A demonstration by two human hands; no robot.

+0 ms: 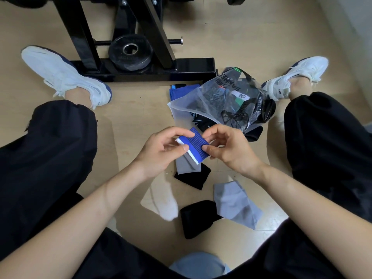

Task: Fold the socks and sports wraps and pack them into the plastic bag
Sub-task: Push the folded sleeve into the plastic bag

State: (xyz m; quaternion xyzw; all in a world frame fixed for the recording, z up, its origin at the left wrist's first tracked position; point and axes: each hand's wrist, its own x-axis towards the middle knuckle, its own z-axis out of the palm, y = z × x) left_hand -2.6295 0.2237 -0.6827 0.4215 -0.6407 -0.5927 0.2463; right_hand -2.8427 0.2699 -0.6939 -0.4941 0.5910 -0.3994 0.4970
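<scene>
a: where's the wrap right now?

b: dead centre of the view, held off the floor. the left hand [161, 150] pinches the white-edged end of the blue sports wrap [198, 143] between thumb and fingers. the right hand [227, 150] pinches the opposite side, thumb on top. both hands are closed on it, mid-fold as i read it.

a: and the bag?

b: the plastic bag [227, 93] lies at about one o'clock from the hands, its mouth open toward them. dark items are already inside, so some packing looks done.

a: what's left?

b: plenty. a second blue wrap [181, 91] pokes out behind the bag at twelve o'clock. just below the hands, at six, a grey sock [185, 166] lies over a black piece [193, 178]. a white sock [163, 202] sits at seven and a black wrap [196, 218] at six, further down. a second grey sock [235, 204] at five touches the black wrap. all are loose on the floor, none neatly folded as far as i can tell. i'd put the job near its middle.
</scene>
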